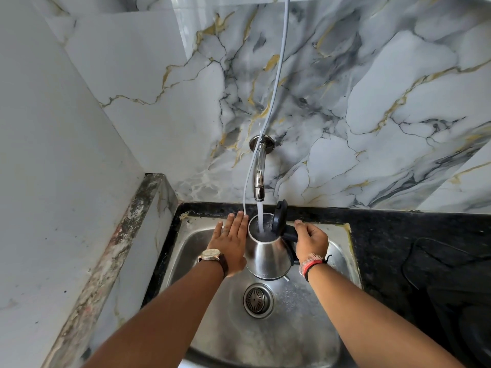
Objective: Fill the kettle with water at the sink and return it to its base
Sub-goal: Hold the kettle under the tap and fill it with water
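Observation:
A steel kettle (268, 254) with a black lid flipped open stands upright over the steel sink (305, 314), right under the chrome tap (259, 179). A stream of water runs from the tap into the kettle's open mouth. My right hand (310, 241) grips the black handle on the kettle's right side. My left hand (231, 244) lies flat, fingers extended, against the kettle's left side. The kettle's base is out of view.
A thin grey hose (276, 83) hangs down the marble wall to the sink's back rim beside my left fingers. The drain strainer (257, 300) sits below the kettle. Black granite counter (414, 248) extends right; a marble ledge (138, 221) rises at the left.

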Demonstrator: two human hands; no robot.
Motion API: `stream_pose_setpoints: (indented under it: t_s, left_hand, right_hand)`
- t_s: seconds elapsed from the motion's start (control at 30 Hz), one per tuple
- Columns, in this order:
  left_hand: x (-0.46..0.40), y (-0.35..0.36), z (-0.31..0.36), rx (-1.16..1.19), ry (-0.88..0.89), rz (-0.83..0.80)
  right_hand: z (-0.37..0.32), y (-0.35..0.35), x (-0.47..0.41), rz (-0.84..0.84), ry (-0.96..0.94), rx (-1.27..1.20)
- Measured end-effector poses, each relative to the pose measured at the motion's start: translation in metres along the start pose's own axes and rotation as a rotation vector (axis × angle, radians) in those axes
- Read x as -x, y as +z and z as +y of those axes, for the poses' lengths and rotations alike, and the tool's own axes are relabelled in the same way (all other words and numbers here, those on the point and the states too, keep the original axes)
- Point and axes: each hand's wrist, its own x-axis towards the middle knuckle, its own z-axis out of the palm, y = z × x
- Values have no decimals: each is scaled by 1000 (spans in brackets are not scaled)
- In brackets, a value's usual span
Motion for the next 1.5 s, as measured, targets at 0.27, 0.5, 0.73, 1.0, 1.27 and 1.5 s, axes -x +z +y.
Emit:
stream_pose_setpoints:
  t_s: [0.27,0.5,0.73,1.0,1.27,1.5]
  left_hand:
    - [1,-2,1,-2,7,-7]
    - [-14,-42,-8,392,-69,369]
    - [-50,-95,2,821,116,511]
    - [-57,-96,0,1216,57,285]
    - [-59,-109,12,934,-199,339]
    - [-52,-107,20,803,-297,445]
  right_hand:
    - [2,-1,0,-9,3,-7]
    - [0,-1,-1,-6,1,-11]
    - [-3,0,-1,-4,-8,-2]
    - [-3,1,-2,-2,-30,12]
    - [-3,0,-3,5,-41,24]
    - [-11,2,-1,3,-37,13]
